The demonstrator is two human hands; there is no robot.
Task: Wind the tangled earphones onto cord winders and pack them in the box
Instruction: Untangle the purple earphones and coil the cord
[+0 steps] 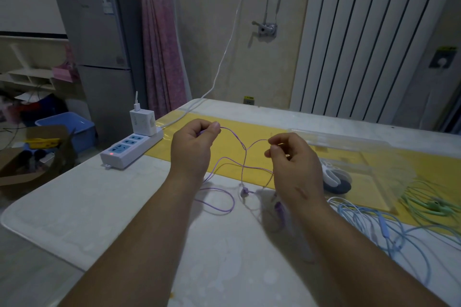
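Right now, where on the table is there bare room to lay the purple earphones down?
Bare white table lies between the power strip and the left forearm. The right side is crowded: blue earphones, green earphones, clear box.

Both hands, left (190, 149) and right (293, 164), pinch the purple earphone cord (245, 154) above the table (124, 207).

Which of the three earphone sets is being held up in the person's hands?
The purple earphones: both the left hand and right hand pinch its cord, while the blue earphones and green earphones lie loose on the table.
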